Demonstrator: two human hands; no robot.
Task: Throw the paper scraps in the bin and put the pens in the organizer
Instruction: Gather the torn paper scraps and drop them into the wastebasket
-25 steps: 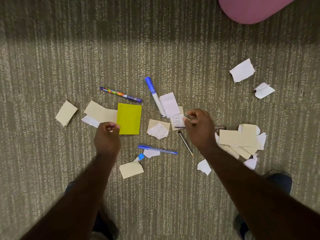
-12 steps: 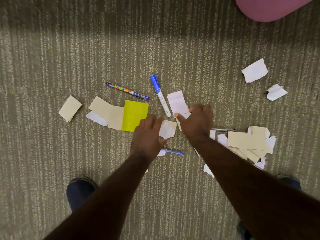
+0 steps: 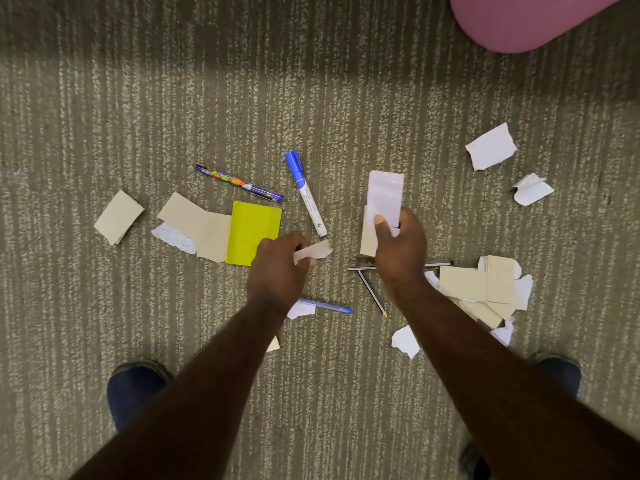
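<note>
Carpet (image 3: 104, 323) with grey-beige stripes fills the view, and paper scraps and pens lie scattered on it. The right hand (image 3: 398, 258) is closed on a white paper slip (image 3: 385, 197), with the thumb pressed on its front; a beige scrap (image 3: 367, 239) is held behind it in the same grip. The left hand (image 3: 277, 268) pinches a small pale scrap (image 3: 317, 251) between the curled fingers.

Just beside the left hand lies a yellow note (image 3: 254, 230), and it touches a beige sheet (image 3: 194, 220) on its left. A separate beige piece (image 3: 118, 216) is further left, apart from the others. Above the yellow note there is a patterned pen (image 3: 239, 183), and near it a blue-capped marker (image 3: 306, 194) lies tilted, its tip pointing toward the hands. A blue pen (image 3: 327, 306) lies under the left wrist, partly over a small white scrap (image 3: 301, 310). Two thin dark pens lie below the right hand, a slanted one (image 3: 372, 294) and a level one (image 3: 360, 267) partly hidden by the hand; they seem to touch at one end, but this is hard to see.

A pile of beige scraps (image 3: 485, 289) lies to the right of the right arm. Two white torn pieces (image 3: 491, 147) (image 3: 531, 189) are well apart at the upper right. A pink rounded object (image 3: 526, 19) is at the top edge. Dark shoes (image 3: 133, 389) show at the bottom.
</note>
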